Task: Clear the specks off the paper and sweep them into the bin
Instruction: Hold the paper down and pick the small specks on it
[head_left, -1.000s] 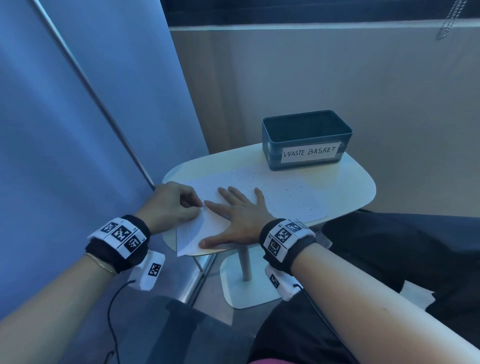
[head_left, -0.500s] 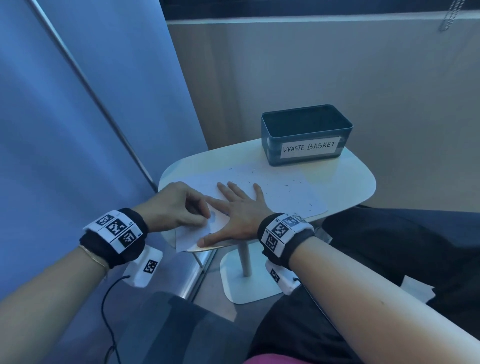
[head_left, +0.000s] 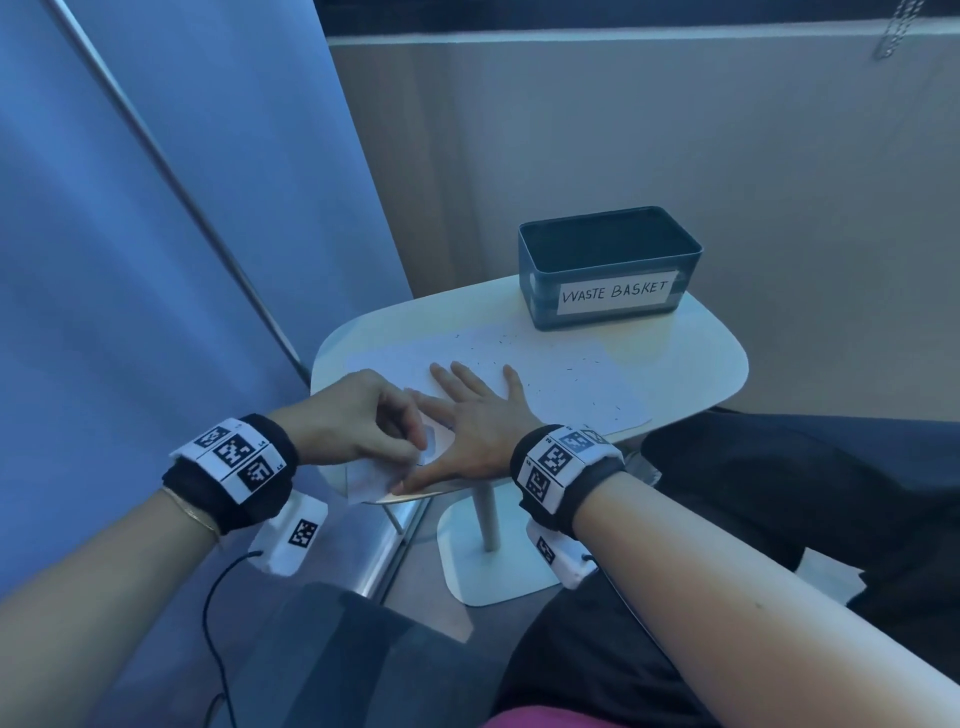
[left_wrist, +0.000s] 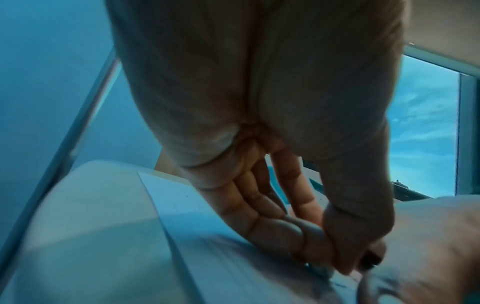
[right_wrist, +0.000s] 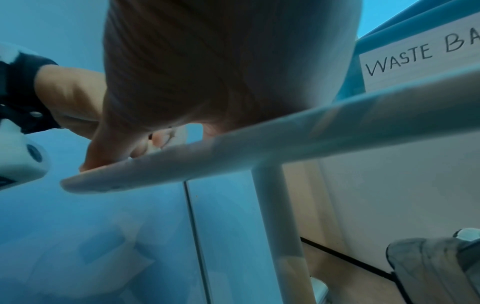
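Specks (head_left: 571, 364) lie scattered over the far and right parts of the paper (head_left: 582, 395), which lies flat on the table (head_left: 696, 353) with its near-left corner hanging off the edge. The bin (head_left: 608, 270), labelled WASTE BASKET, stands at the far side of the table, just beyond the paper and apart from both hands.

The right hand (head_left: 475, 421) lies flat with fingers spread, pressing the near-left part of the paper down. The left hand (head_left: 353, 421) has thumb and fingers curled, pinching something small and pale (head_left: 430, 446) against the sheet beside the right thumb; the wrist view is blurred there, so it may be an eraser or a fold of the paper itself.

The step in hand looks like working on the sheet while it is pinned. To do it well, the flat hand should hold firm so the paper does not slide or crumple, and the pinching hand should work with short, light strokes away from the overhanging corner. Specks should be driven toward the bin, not off the near edge, where they would fall to the floor.
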